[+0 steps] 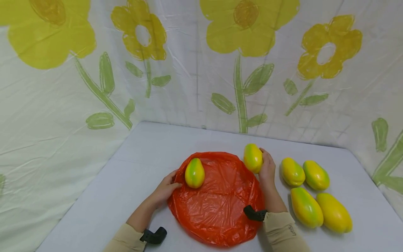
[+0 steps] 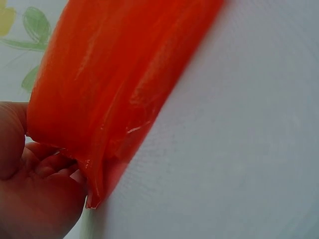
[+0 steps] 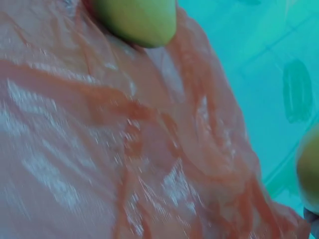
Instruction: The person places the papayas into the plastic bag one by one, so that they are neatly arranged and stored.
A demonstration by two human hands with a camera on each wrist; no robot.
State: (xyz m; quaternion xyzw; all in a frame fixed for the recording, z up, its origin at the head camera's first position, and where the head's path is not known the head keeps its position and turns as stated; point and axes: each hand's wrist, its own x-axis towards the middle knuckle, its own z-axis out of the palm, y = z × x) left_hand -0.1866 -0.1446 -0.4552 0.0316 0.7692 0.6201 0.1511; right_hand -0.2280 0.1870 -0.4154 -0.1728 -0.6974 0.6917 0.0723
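A red plastic bag (image 1: 217, 210) lies spread wide in a round shape on the table. One papaya (image 1: 195, 174), yellow with a green stripe, rests inside it near the left rim. My left hand (image 1: 164, 189) holds the bag's left edge; in the left wrist view the thumb and fingers (image 2: 42, 159) close around the red film. Over the bag's far right rim, my right hand (image 1: 267, 168) grips another yellow-green papaya (image 1: 253, 158). That held papaya (image 3: 310, 172) is cut off at the right border of the right wrist view, with only a fingertip showing below it.
Several more papayas (image 1: 306, 208) lie grouped on the white table (image 1: 151, 147) to the right of my right forearm. Behind the table hangs a white curtain (image 1: 185, 87) printed with yellow flowers. Black camera mounts (image 1: 154, 236) sit at both wrists.
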